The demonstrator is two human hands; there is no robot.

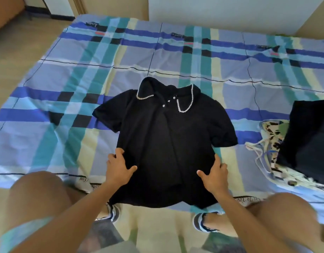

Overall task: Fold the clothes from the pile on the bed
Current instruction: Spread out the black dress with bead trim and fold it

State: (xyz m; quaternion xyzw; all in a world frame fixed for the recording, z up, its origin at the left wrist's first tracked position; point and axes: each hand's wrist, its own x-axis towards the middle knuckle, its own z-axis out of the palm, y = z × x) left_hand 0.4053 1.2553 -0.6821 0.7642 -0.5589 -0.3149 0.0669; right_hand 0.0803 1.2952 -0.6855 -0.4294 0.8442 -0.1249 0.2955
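Note:
A black short-sleeved polo shirt (166,143) with a pearl-trimmed collar lies face up and spread out on the plaid bed sheet (66,99), collar away from me. My left hand (117,167) rests on the shirt's lower left side edge, thumb spread over the fabric. On the lower right side edge my right hand (215,174) lies the same way. Both hands press on the cloth with fingers spread. The hem hangs a little over the bed's near edge. At the right edge of the bed sits the pile: a dark garment (311,139) on top of a patterned light cloth (272,136).
The bed fills most of the view, with tan floor (9,52) to its left and a white wall (230,11) behind. My knees and sandalled feet (203,221) stand at the bed's near edge.

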